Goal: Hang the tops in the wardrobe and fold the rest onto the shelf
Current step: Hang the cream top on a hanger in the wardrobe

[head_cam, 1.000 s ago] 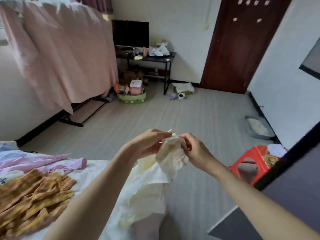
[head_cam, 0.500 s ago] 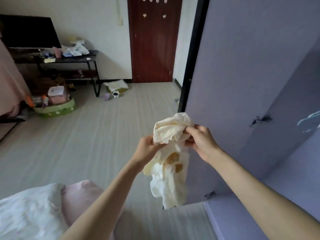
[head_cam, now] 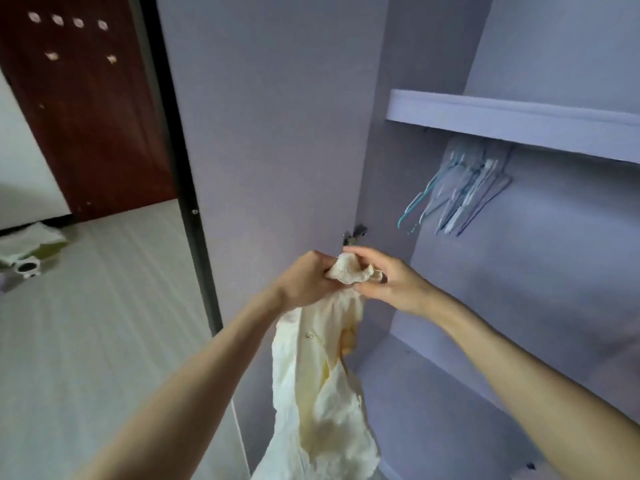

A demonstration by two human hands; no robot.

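Cream top [head_cam: 322,403] before open wardrobe [head_cam: 519,126]

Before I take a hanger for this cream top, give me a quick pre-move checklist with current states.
1. Cream top held by both hands: ok, left hand and right hand grip its frilled top edge.
2. Wardrobe door open: ok.
3. Hangers present under the shelf: ok, a bunch hangs there.
4. Free hand for a hanger: not ok, both occupied.
5. Neck opening found: cannot tell, fabric is bunched.
6. Rail itself: cannot tell, hidden behind the shelf.

The single head-worn camera looks forward and down, close to the open wardrobe [head_cam: 450,306] interior.
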